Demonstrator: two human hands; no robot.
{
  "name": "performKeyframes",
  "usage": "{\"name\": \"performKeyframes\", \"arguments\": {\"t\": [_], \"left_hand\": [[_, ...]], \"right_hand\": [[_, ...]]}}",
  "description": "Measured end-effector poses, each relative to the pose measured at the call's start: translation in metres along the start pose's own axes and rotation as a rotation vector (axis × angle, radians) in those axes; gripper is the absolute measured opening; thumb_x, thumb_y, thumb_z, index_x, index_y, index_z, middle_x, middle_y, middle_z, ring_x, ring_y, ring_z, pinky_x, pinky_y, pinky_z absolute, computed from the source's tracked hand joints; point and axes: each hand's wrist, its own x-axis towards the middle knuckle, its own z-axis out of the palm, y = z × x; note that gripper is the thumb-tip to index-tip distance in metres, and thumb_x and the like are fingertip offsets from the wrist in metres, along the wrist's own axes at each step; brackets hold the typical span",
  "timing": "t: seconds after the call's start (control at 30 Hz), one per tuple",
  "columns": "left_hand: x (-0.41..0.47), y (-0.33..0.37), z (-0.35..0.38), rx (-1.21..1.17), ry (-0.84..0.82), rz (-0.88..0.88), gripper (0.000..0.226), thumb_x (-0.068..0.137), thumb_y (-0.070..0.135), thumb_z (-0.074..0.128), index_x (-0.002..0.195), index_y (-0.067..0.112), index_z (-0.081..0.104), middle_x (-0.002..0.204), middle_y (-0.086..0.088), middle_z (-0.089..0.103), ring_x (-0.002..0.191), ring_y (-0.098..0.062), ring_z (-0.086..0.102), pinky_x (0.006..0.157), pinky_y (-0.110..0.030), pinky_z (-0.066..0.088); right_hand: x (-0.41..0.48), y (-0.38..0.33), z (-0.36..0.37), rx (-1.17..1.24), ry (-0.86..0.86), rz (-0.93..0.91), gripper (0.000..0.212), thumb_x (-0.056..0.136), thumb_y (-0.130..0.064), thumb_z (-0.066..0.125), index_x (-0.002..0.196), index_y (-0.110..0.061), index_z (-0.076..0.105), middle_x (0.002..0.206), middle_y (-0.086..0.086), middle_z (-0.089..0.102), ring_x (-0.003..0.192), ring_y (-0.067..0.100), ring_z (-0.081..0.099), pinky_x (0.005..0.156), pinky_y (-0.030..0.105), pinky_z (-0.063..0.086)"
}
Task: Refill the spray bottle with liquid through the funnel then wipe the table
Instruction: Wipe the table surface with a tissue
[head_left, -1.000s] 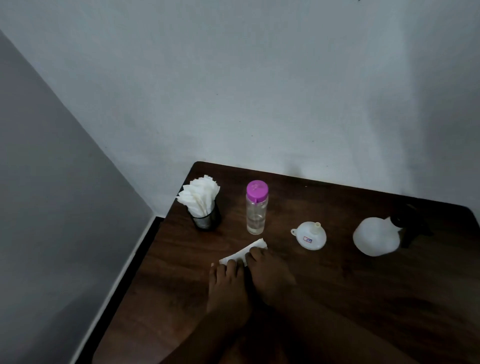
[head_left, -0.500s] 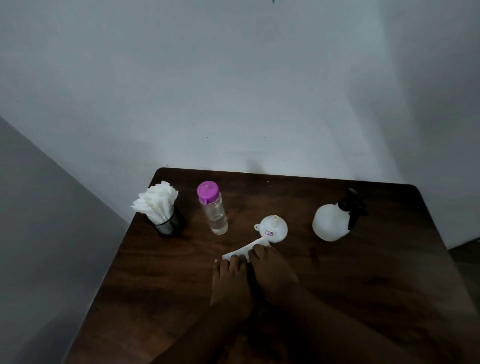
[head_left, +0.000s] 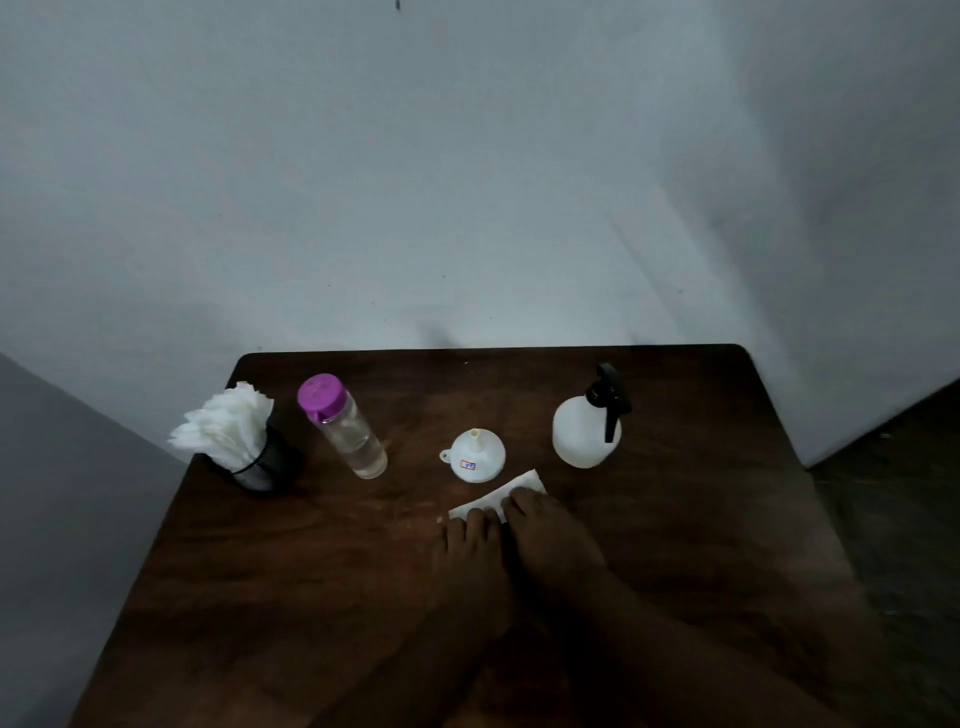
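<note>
Rightward goes the tissue (head_left: 511, 488) since a second ago, from below the purple-capped bottle (head_left: 348, 431) to just past the funnel (head_left: 477, 457). Refilling looks done: the spray bottle (head_left: 582, 436) wears its trigger head and the funnel sits mouth-down on the surface (head_left: 260, 571). Wiping is under way. My left grip (head_left: 470, 556) and right grip (head_left: 550, 540) lie side by side, fingers seemingly flat in the dim light, pressing the tissue.

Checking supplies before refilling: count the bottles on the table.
2. A clear purple-capped plastic bottle stands back left on the dark wooden table; a round white plastic spray bottle with black trigger stands back right.
</note>
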Motion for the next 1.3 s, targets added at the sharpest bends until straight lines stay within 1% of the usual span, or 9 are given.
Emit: {"name": "performKeyframes", "arguments": {"t": [0.23,0.37,0.57,0.73,0.87,0.93,1.07,1.2,1.3], "left_hand": [[0.021,0.041,0.003,0.020,-0.015,0.050,0.094,0.089,0.060,0.057,0.160,0.015,0.015,0.165,-0.011,0.019,0.152,-0.036,0.017,0.127,-0.053,0.003],[0.032,0.069,0.004,0.002,-0.016,0.092,0.097,0.088,0.061,0.059,0.160,0.014,0.015,0.165,-0.011,0.019,0.152,-0.036,0.016,0.125,-0.052,0.000],[0.052,0.108,-0.003,0.028,-0.046,0.178,0.095,0.091,0.055,0.060,0.160,0.010,0.012,0.164,-0.015,0.017,0.152,-0.038,0.015,0.125,-0.053,0.002],[0.067,0.138,0.002,0.014,0.007,0.230,0.091,0.090,0.054,0.060,0.158,0.010,0.018,0.160,-0.014,0.025,0.149,-0.037,0.022,0.125,-0.051,0.006],[0.077,0.161,0.006,0.028,0.044,0.272,0.088,0.091,0.053,0.058,0.157,0.010,0.020,0.159,-0.013,0.028,0.147,-0.035,0.026,0.125,-0.051,0.008],[0.079,0.170,0.007,0.029,0.044,0.297,0.086,0.092,0.052,0.057,0.157,0.010,0.021,0.159,-0.014,0.029,0.147,-0.035,0.027,0.125,-0.052,0.009],[0.078,0.178,0.009,0.056,0.051,0.338,0.079,0.094,0.049,0.055,0.157,0.011,0.025,0.160,-0.013,0.029,0.148,-0.034,0.025,0.125,-0.052,0.006],[0.074,0.171,0.012,0.107,0.008,0.381,0.087,0.094,0.055,0.055,0.160,0.012,0.018,0.165,-0.013,0.021,0.152,-0.035,0.017,0.126,-0.054,0.002],[0.070,0.162,0.018,0.148,-0.015,0.412,0.086,0.096,0.054,0.050,0.161,0.013,0.012,0.167,-0.013,0.014,0.154,-0.036,0.011,0.125,-0.055,-0.003]], "right_hand": [[-0.022,0.040,0.008,0.121,-0.011,0.053,0.046,0.090,-0.023,0.053,0.127,0.003,0.060,0.126,0.026,0.063,0.114,0.041,0.064,0.095,0.052,0.054],[-0.036,0.066,0.017,0.090,0.026,0.107,0.054,0.062,-0.022,0.087,0.109,0.000,0.071,0.105,0.022,0.072,0.093,0.033,0.073,0.076,0.044,0.062],[-0.055,0.105,0.010,0.132,-0.043,0.201,0.061,0.102,-0.023,0.050,0.152,0.001,0.026,0.157,0.024,0.028,0.146,0.037,0.029,0.120,0.046,0.021],[-0.063,0.139,0.018,0.184,0.042,0.235,0.093,0.021,-0.029,0.102,0.099,0.002,0.062,0.085,0.018,0.074,0.075,0.025,0.076,0.059,0.031,0.060],[-0.077,0.158,0.023,0.183,-0.080,0.267,0.090,0.032,-0.033,0.102,0.105,0.007,0.068,0.102,0.027,0.071,0.091,0.030,0.075,0.072,0.034,0.060],[-0.094,0.165,0.019,0.128,-0.080,0.275,0.089,0.079,-0.037,0.081,0.144,0.009,0.039,0.149,0.032,0.039,0.140,0.034,0.043,0.115,0.039,0.034],[-0.111,0.166,0.018,0.146,-0.166,0.295,0.075,0.104,-0.037,0.043,0.157,-0.007,0.001,0.166,0.015,0.001,0.154,0.027,0.002,0.122,0.038,-0.002],[-0.122,0.155,0.026,0.103,-0.121,0.333,0.074,0.098,-0.031,0.058,0.154,-0.001,0.021,0.160,0.023,0.023,0.149,0.034,0.023,0.121,0.044,0.016],[-0.129,0.144,0.032,0.112,-0.056,0.325,0.079,0.051,-0.028,0.096,0.118,0.001,0.068,0.115,0.025,0.069,0.105,0.040,0.069,0.087,0.050,0.056]]}}
